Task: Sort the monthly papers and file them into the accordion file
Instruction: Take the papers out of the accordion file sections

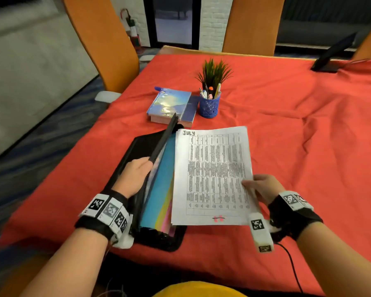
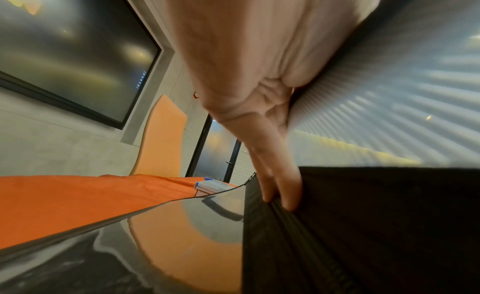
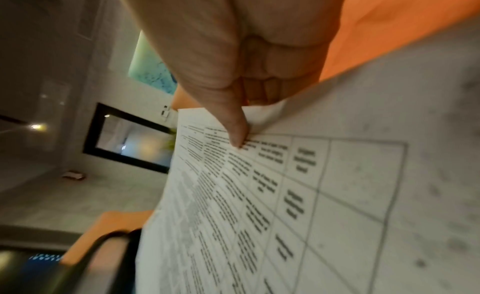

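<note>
Right now my left hand (image 1: 135,176) grips the black front flap (image 1: 163,140) of the file (image 1: 159,239), fingers (image 2: 283,187) curled over its pleated edge and lifting it so the coloured dividers (image 1: 159,189) show, blue on top, yellow and pink below. The file lies open on the red cloth (image 1: 298,129) near the table's front edge. My right hand (image 1: 263,187) pinches the right edge of a paper (image 1: 212,174) headed JULY, thumb (image 3: 233,122) on top and fingers curled under. That sheet, a printed table, is just to the right of the dividers and overlaps their edge; I cannot tell whether it touches them. Beyond the file sit a book (image 1: 171,106) and a blue pen cup (image 1: 209,106), with a small plant (image 1: 214,71) behind it.
</note>
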